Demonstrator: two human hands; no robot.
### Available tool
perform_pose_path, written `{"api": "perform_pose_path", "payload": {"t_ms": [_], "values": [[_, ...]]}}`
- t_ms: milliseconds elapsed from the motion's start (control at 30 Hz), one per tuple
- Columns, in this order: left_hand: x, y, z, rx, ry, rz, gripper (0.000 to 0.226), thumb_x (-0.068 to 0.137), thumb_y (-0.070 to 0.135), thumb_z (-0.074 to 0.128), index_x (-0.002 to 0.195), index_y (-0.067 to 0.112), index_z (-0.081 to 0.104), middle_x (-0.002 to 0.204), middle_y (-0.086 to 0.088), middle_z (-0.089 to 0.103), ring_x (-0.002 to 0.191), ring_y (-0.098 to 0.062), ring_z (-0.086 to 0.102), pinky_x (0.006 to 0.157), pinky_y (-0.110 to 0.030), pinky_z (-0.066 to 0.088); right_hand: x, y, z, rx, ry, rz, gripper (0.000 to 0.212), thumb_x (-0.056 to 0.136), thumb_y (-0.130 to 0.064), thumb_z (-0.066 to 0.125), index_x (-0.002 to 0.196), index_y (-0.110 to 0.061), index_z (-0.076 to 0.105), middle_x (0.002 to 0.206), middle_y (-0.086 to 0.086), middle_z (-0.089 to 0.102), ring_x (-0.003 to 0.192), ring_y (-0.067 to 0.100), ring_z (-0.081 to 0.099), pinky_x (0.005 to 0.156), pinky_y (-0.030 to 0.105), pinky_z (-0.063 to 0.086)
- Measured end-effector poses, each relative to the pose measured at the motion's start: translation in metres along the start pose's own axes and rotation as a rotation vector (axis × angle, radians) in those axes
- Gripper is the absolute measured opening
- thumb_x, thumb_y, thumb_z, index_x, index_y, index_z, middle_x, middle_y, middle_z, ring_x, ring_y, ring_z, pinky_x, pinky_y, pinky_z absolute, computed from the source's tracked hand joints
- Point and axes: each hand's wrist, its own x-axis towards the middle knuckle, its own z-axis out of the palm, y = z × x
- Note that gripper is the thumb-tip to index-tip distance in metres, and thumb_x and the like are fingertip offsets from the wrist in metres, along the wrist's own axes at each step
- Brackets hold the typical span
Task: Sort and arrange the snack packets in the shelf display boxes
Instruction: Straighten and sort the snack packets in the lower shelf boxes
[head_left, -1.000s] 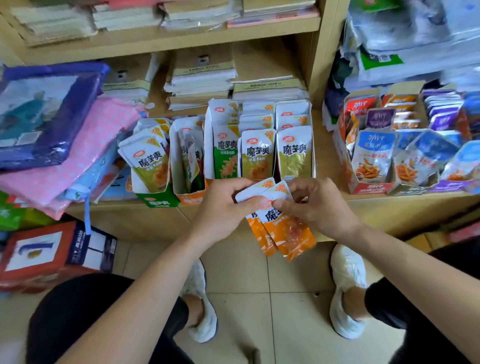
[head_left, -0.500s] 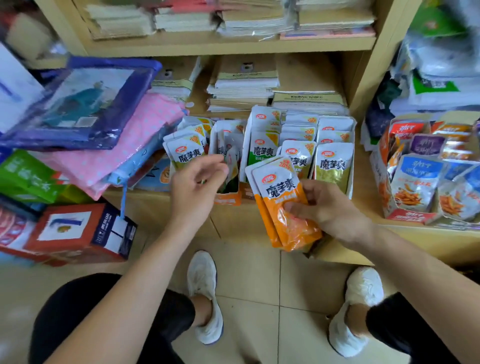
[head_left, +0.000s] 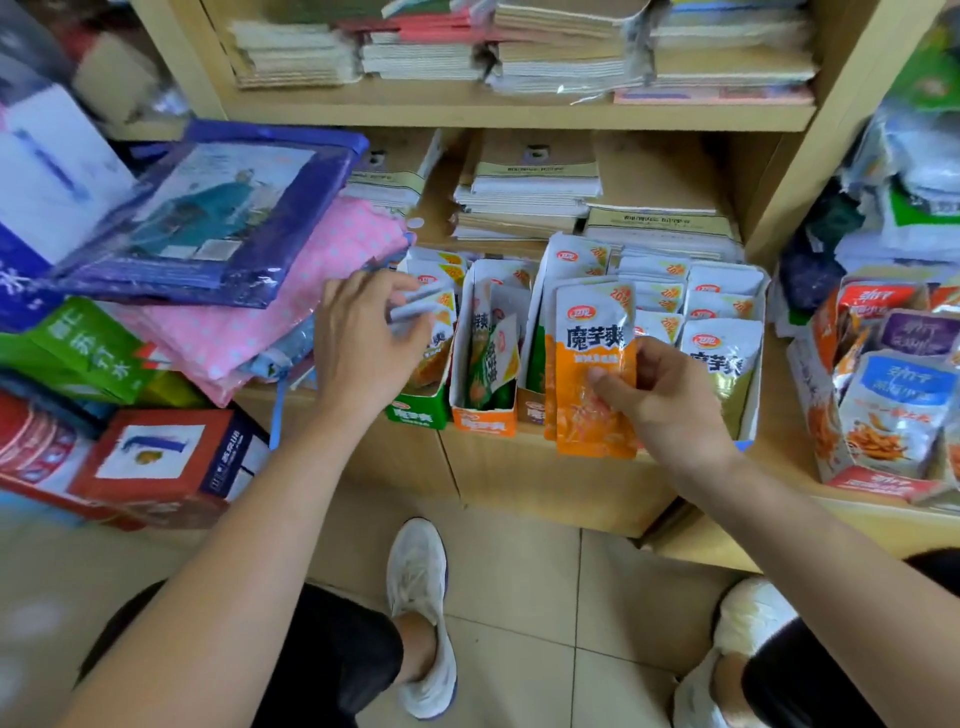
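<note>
Snack packets (head_left: 592, 374), a few flat orange foil pouches fanned together, are clamped in my right hand (head_left: 670, 405) grip at 3 o'clock, just in front of the white display box (head_left: 757, 364). At 9 o'clock my left hand (head_left: 363, 343) seems to pinch the crinkled top of the front packet (head_left: 422, 310) in the green box (head_left: 415, 414), though blur hides the fingertips. I judge I'm mid-sort. Next I need to open a gap and slide the slick pouches in upright.
</note>
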Motion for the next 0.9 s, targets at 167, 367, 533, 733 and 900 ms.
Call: {"api": "perform_pose_path", "payload": {"t_ms": [167,367,533,733,900], "values": [[-0.010,0.027,-0.006,-0.029,-0.065,0.163,0.045,0.079,0.054,0.066,0.112,0.024,0.069,0.110,0.004,0.063,0.108,-0.023,0.051,0.092,-0.037,0.042,0.008,-0.006,-0.002,0.018,0.048,-0.008,0.016,0.091,-0.021,0.073,0.101,-0.010,0.070,0.095,0.010,0.076,0.090,0.024,0.074,0.081,0.052,0.061],[-0.005,0.057,0.019,0.231,-0.430,0.319,0.071,0.087,0.075,0.044,0.148,0.039,0.044,0.157,0.013,0.039,0.144,-0.019,0.030,0.111,-0.043,0.027,0.012,-0.009,-0.005,0.030,0.087,-0.048,0.012,0.090,-0.017,0.074,0.082,-0.021,0.067,0.076,0.002,0.075,0.069,0.019,0.072,0.060,0.036,0.059],[0.003,0.034,0.012,0.207,-0.316,0.273,0.016,0.084,0.041,0.059,0.093,0.034,0.070,0.110,0.014,0.068,0.112,-0.019,0.057,0.095,-0.037,0.030,0.013,-0.005,-0.011,0.033,0.076,-0.046,0.020,0.091,-0.015,0.073,0.076,-0.024,0.062,0.062,-0.013,0.069,0.057,0.000,0.064,0.051,0.015,0.047],[0.006,0.026,-0.002,0.202,-0.223,0.090,0.030,0.078,0.054,0.060,0.092,0.032,0.075,0.103,0.010,0.068,0.105,-0.024,0.056,0.090,-0.041,0.039,0.014,-0.003,-0.015,0.012,0.074,-0.047,0.012,0.090,-0.022,0.074,0.082,-0.021,0.065,0.075,-0.006,0.075,0.070,0.008,0.072,0.060,0.026,0.055],[0.027,0.059,0.016,0.090,-0.401,0.234,0.065,0.088,0.054,0.059,0.146,0.025,0.052,0.149,0.006,0.049,0.138,-0.021,0.035,0.112,-0.047,0.035,0.012,-0.002,-0.015,-0.009,0.067,-0.029,0.010,0.090,-0.023,0.074,0.091,-0.016,0.066,0.087,0.004,0.077,0.079,0.017,0.074,0.066,0.034,0.061]]}}
